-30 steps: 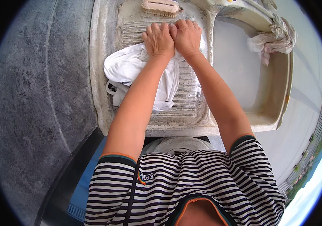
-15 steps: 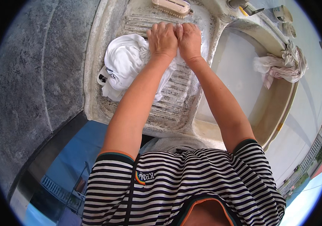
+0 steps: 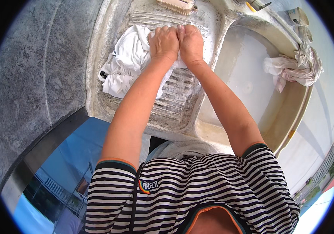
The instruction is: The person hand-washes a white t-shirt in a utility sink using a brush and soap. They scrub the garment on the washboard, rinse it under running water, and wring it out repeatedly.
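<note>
A wet white garment (image 3: 130, 54) lies bunched on the ridged washboard (image 3: 176, 93) of a worn stone sink. On its right part press my left hand (image 3: 164, 43) and my right hand (image 3: 191, 43), side by side with their thumbs close together. Both hands are closed on the cloth, their fingers curled down out of sight. The rest of the garment spreads in folds to the left of my left hand, and a small dark patch shows at its left edge.
Beyond my hands rests a scrub brush (image 3: 178, 5). To the right, the basin (image 3: 241, 74) holds cloudy water, with a wrung pale cloth (image 3: 309, 66) over its rim. A cup (image 3: 298, 16) stands behind it. A grey stone counter (image 3: 22, 74) borders the left.
My hands have shifted slightly left on the washboard. The garment's folds have changed: its left part is more crumpled, and its upper part reaches farther up.
</note>
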